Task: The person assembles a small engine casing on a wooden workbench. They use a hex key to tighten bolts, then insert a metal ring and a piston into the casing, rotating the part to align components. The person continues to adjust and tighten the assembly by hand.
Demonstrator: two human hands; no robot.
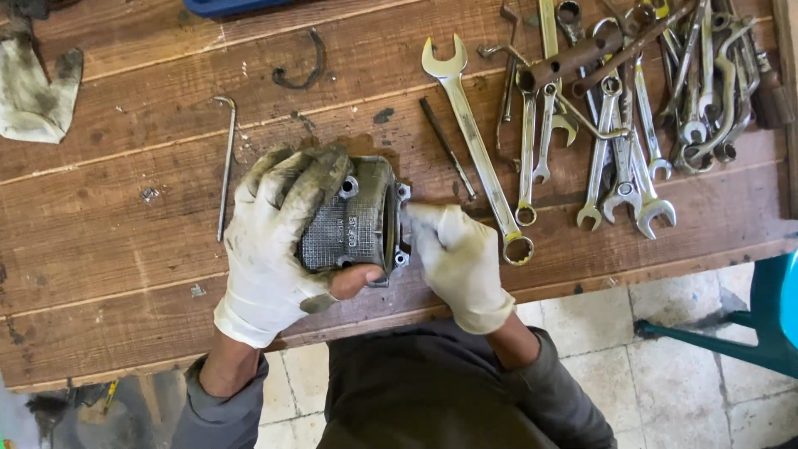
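In the middle of the frame, just above the near edge of the wooden table, the left hand, in a dirty white glove, is wrapped around a grey metal engine cylinder, fingers over its top and the bare thumb, poking through a torn glove, pressed under its lower rim. The cylinder lies on its side with the open end facing right. The right hand, also gloved, has its fingertips pinched together at that open end, touching the flange; whether they hold some small part there cannot be told, as the fingers hide it. To the right lies a long spanner, its ring end just beside the right hand, and further, in the upper right of the frame, a loose heap of spanners. A thin bent rod lies to the left of the left hand, and a soiled rag sits in the upper left. The risks I see: the cylinder sits close to the table's edge, so a slipping, greasy glove could let it roll off onto the tiled floor; the exposed thumb could be nicked by the rim; and anything small pinched at the flange could drop and be lost.
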